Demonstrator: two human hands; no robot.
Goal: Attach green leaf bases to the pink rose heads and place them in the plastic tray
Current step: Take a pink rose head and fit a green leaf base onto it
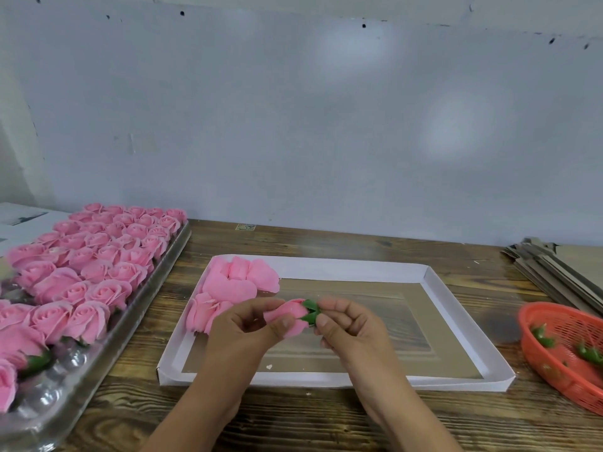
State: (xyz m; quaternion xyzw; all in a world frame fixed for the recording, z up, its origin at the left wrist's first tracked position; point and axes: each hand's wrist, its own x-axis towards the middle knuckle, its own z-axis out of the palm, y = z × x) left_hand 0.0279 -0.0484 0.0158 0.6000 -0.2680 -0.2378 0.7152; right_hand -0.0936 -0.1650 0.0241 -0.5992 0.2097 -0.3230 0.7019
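My left hand (246, 324) grips a pink rose head (288, 313) lying sideways, its base pointing right. My right hand (347, 321) pinches a green leaf base (310, 312) that sits against the rose's base. Both hands hover over the white cardboard tray (434, 282), where several loose pink rose heads (235, 285) lie in the far left corner. The clear plastic tray (107, 347) at the left holds several rows of pink roses (98, 256); one near its front (36, 358) shows a green base.
An orange mesh basket (554, 363) with green leaf bases (543, 337) stands at the right table edge. A stack of flat cardboard pieces (554, 265) lies at the back right. A grey wall closes off the back of the wooden table (293, 415).
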